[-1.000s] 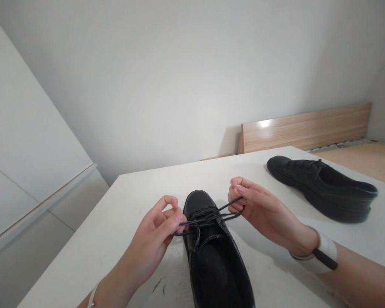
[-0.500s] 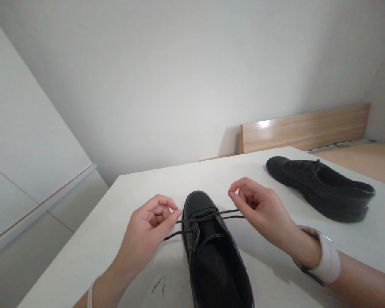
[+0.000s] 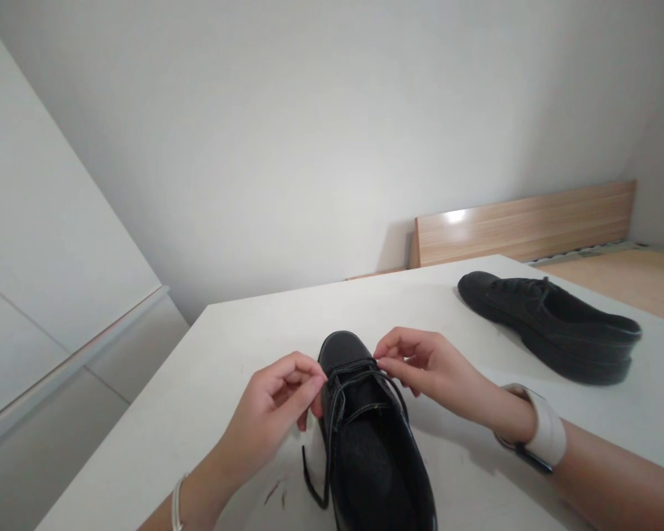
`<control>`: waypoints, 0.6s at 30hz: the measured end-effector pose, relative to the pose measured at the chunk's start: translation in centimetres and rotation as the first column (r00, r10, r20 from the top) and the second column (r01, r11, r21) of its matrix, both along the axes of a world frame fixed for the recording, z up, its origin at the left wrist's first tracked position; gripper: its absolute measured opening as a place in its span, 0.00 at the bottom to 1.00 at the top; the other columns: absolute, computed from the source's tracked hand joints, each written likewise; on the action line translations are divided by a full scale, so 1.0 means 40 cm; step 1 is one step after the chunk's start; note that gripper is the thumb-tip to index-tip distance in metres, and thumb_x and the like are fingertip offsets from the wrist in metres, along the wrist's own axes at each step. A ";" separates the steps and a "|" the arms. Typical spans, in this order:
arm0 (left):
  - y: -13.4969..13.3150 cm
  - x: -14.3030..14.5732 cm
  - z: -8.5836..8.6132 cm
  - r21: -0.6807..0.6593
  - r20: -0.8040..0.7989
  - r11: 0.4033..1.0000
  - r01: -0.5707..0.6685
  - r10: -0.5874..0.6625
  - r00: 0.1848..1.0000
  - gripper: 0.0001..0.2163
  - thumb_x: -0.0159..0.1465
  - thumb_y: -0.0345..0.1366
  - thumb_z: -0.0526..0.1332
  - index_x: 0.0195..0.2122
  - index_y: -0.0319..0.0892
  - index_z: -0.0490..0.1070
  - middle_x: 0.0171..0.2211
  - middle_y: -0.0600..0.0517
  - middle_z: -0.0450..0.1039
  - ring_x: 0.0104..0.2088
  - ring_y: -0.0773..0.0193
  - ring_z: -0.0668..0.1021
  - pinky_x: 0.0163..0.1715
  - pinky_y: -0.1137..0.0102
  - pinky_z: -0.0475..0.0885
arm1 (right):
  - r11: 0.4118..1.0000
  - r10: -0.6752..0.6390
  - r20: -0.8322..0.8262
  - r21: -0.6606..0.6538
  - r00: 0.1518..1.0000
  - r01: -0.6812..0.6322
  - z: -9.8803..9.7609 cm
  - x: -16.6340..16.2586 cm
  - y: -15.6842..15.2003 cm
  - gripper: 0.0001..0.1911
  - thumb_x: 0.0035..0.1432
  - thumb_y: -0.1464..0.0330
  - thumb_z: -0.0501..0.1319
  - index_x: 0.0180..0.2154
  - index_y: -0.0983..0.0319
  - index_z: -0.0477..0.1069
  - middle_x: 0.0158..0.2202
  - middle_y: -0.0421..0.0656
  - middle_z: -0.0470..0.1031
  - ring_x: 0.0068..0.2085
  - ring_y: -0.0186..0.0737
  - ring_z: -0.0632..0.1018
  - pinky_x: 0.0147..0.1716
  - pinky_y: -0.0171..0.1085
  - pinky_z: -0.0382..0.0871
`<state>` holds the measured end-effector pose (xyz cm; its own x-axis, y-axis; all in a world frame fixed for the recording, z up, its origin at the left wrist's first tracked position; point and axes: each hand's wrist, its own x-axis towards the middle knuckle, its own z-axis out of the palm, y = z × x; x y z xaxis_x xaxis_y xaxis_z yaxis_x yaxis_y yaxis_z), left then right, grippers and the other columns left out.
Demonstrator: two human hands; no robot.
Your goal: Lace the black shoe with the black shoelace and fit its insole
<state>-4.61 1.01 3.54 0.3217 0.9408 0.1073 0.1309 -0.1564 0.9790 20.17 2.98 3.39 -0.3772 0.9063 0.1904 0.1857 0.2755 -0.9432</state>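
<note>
A black lace-up shoe point(image 3: 343, 348) rests on the table in front of me, toe pointing away, its opening towards me. My left hand point(image 3: 285, 394) is at the shoe's left side, thumb and forefinger pinched on the shoelace by the eyelets. From there a loose black shoelace point(image 3: 308, 481) hangs in a curve, its end beside the shoe. On the other side, my right hand point(image 3: 423, 363) has its thumb and forefinger closed on the lace at the front right eyelets. The lace arcs across the tongue; what lies between the fingertips is mostly hidden.
A second black shoe point(image 3: 547, 317), laced and tied, stands on its sole at the table's right. The white table point(image 3: 254, 332) ends before a grey wall. A wooden headboard point(image 3: 525, 225) is behind on the right, a white cabinet point(image 3: 60, 258) on the left.
Both hands have moved inward, from holding the laces out sideways to the shoe's front eyelets. The laces, stretched before, now curve slack, with one end hanging at the left.
</note>
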 end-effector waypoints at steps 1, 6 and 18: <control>0.003 0.005 -0.002 0.018 -0.051 0.999 -0.039 0.040 0.998 0.12 0.63 0.45 0.64 0.35 0.40 0.72 0.22 0.54 0.72 0.22 0.68 0.71 0.22 0.75 0.68 | 1.000 -0.005 0.034 0.008 0.999 0.005 -0.003 -0.002 0.002 0.14 0.59 0.57 0.65 0.36 0.62 0.73 0.28 0.40 0.73 0.25 0.31 0.68 0.19 0.30 0.60; 0.009 0.017 -0.010 0.074 -0.206 0.994 -0.083 0.097 0.974 0.09 0.62 0.42 0.64 0.35 0.40 0.74 0.27 0.52 0.73 0.27 0.65 0.74 0.26 0.71 0.69 | 0.996 -0.052 0.115 0.081 0.992 0.043 -0.009 -0.006 0.003 0.10 0.60 0.61 0.63 0.33 0.61 0.75 0.30 0.42 0.75 0.27 0.34 0.70 0.23 0.33 0.64; -0.011 0.033 -0.007 0.342 -0.253 0.934 -0.108 0.202 0.946 0.03 0.65 0.34 0.57 0.34 0.44 0.69 0.31 0.53 0.72 0.34 0.61 0.75 0.36 0.69 0.67 | 0.997 -0.028 0.009 0.072 1.000 0.027 -0.023 -0.027 -0.023 0.09 0.66 0.61 0.55 0.36 0.58 0.61 0.32 0.39 0.65 0.31 0.36 0.66 0.29 0.36 0.60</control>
